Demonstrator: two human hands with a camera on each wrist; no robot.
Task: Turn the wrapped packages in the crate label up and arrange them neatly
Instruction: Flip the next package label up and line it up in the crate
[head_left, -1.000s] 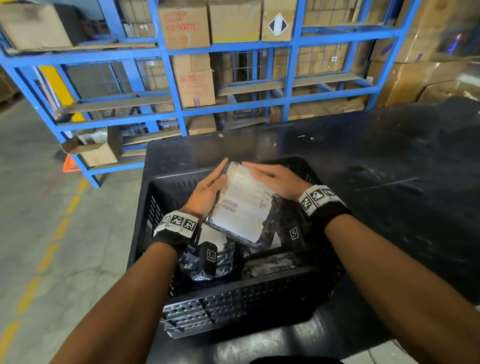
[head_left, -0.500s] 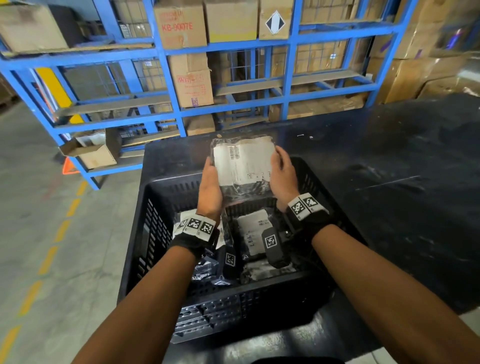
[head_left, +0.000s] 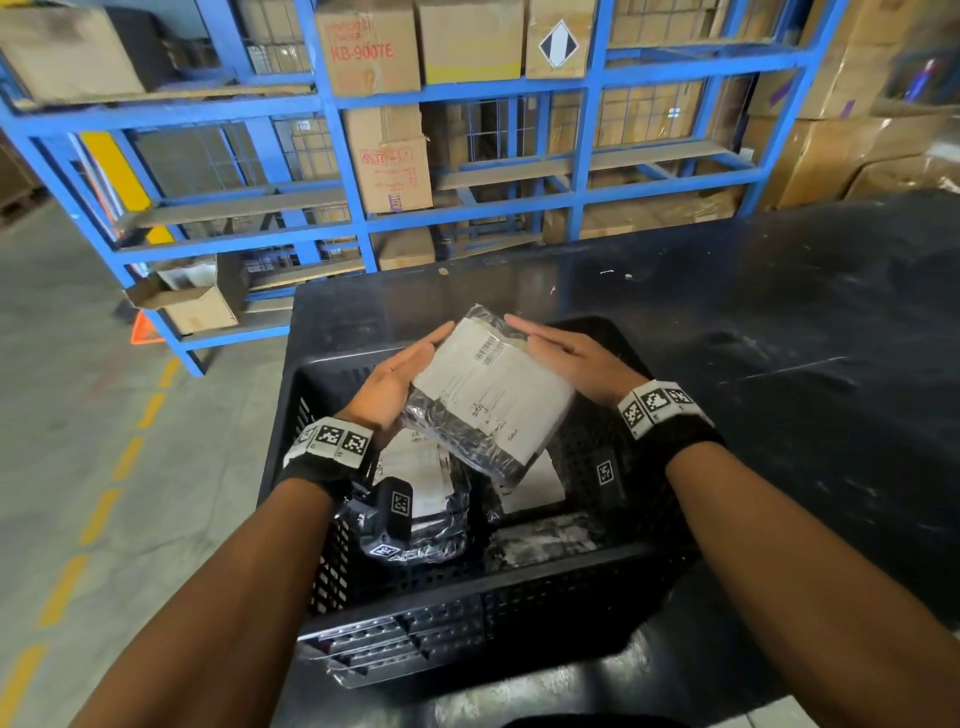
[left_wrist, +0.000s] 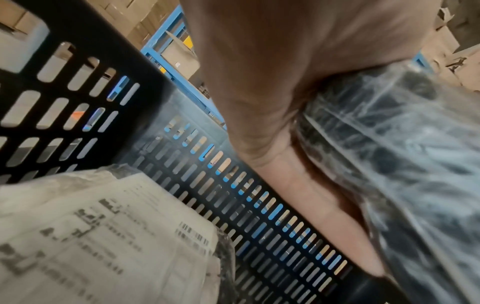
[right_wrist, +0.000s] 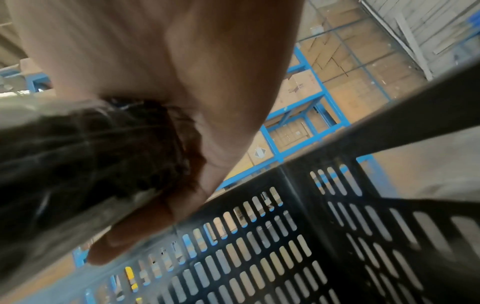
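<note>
Table (head_left: 779, 322): black top; your arms cut off its near edge, and the crate hides the part beneath it.

Crate (head_left: 467, 613): black, slotted walls, standing on the table's left end. Your forearms and the wrist cameras cover much of its inside; its floor is not visible.

Loose packages (head_left: 415, 467): at least three lie in the crate under your hands, two with white labels showing. Print too small to read from the head view; blurred in the left wrist view (left_wrist: 103, 236).

Held package (head_left: 488, 400): dark goods in clear wrap, white label up, tilted, above the crate's middle and far half. It sits between your palms.

Left hand (head_left: 395, 384): flat against the package's left edge, fingers straight, pressing rather than curling. Fingertips blurred at the wrist.

Right hand (head_left: 571, 353): flat over the package's far right edge, fingers straight. Its wrist view (right_wrist: 168, 102) is smeared; the thumb cannot be made out.
</note>
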